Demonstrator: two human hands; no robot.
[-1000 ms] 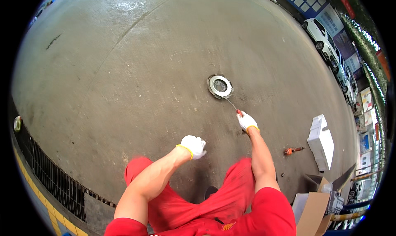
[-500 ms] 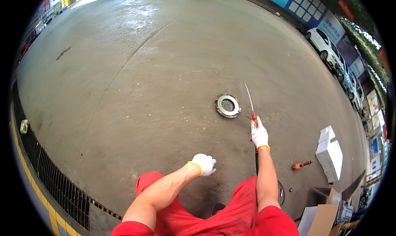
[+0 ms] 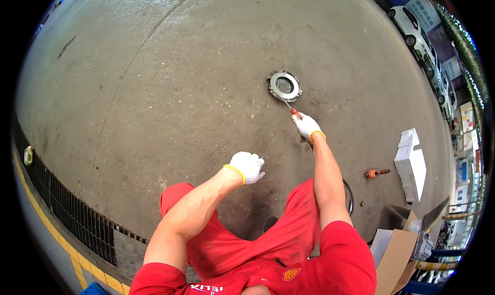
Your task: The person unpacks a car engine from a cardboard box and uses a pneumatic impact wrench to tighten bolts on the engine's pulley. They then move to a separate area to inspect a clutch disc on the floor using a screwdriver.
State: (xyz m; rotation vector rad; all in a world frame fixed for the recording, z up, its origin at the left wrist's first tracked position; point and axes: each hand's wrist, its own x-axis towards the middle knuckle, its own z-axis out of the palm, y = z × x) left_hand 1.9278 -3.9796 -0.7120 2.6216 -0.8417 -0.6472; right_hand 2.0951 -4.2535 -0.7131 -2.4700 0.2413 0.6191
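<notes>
My right hand [image 3: 308, 125], in a white work glove with a yellow cuff, is closed round the red handle of a screwdriver [image 3: 294, 111]. Its slim metal shaft points away from me, and the tip meets the near rim of a round clutch pressure plate [image 3: 293, 95], or lies just over it; I cannot tell which. The plate lies flat on the concrete, its ring of spring fingers facing up. My left hand [image 3: 247, 167], gloved alike, is curled closed above the floor in front of my left knee. Whatever its fingers may hold is hidden.
An orange hand tool [image 3: 378, 173] lies on the floor at right, beside a white foam block [image 3: 411, 163]. A black hose [image 3: 351, 197] curves by my right leg. Opened cardboard boxes [image 3: 397, 259] stand lower right. A drain grate [image 3: 72, 217] runs along the left; cars [image 3: 412, 34] are parked far right.
My right hand has swung the screwdriver leftward, bringing its tip from beside the pressure plate to the plate's near edge. The left hand stays curled. The view has tipped downward.
</notes>
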